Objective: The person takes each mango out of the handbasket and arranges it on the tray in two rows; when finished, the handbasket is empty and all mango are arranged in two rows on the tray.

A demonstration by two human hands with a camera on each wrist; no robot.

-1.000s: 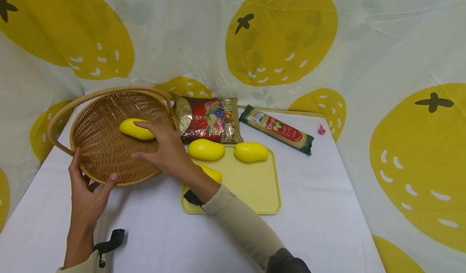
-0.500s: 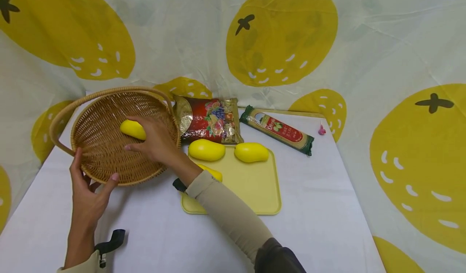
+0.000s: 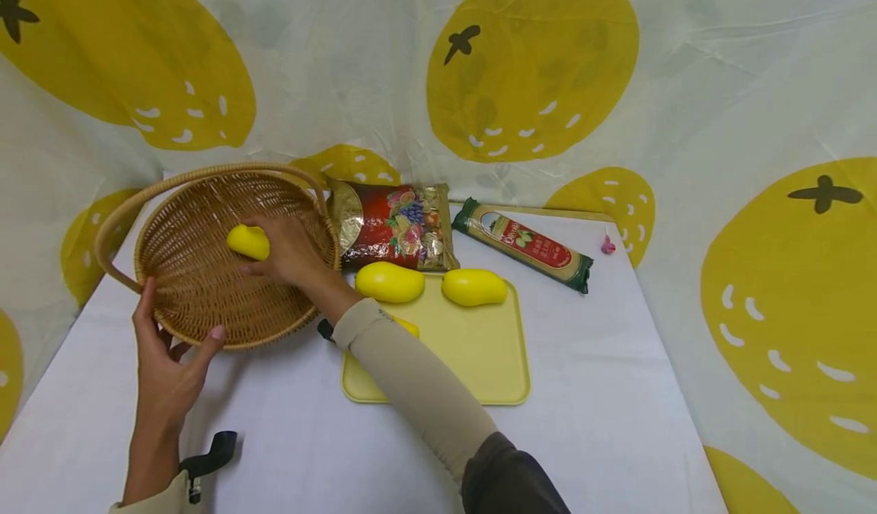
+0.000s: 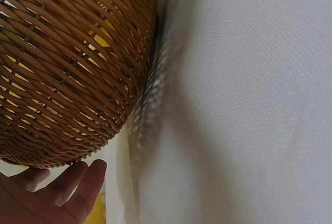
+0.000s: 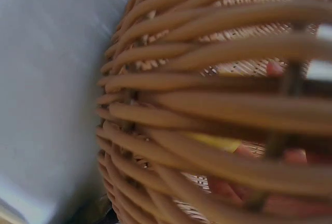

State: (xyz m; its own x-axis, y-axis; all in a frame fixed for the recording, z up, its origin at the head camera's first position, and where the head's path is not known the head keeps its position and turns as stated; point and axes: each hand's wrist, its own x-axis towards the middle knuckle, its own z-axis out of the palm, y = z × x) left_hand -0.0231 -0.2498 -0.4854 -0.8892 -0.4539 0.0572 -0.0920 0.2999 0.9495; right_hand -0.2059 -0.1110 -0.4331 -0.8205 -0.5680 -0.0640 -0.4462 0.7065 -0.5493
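Note:
A wicker basket [image 3: 226, 301] with a tall handle tilts toward me at the left of the table. My left hand [image 3: 167, 369] holds its near rim, thumb in front, and in the left wrist view its fingers [image 4: 85, 187] lie against the woven underside. Inside the basket, my right hand [image 3: 291, 251] grips the right end of a yellow mango [image 3: 247, 241], thumb below and fingers above. The right wrist view is filled by the basket's weave [image 5: 207, 105], with bits of the right hand and mango showing through the gaps.
A pale yellow tray [image 3: 473, 362] bears a mango [image 3: 389, 282] and another mango [image 3: 474, 287] at its back, plus a third mango [image 3: 409, 326] mostly behind the right sleeve. Behind lie a red-gold bag [image 3: 390, 225] and a long green-ended packet [image 3: 524, 245]. A small pink item [image 3: 607, 245] lies far right.
My right hand has moved left and deeper into the basket, covering more of the mango, which has barely shifted. The left hand and basket have stayed nearly still.

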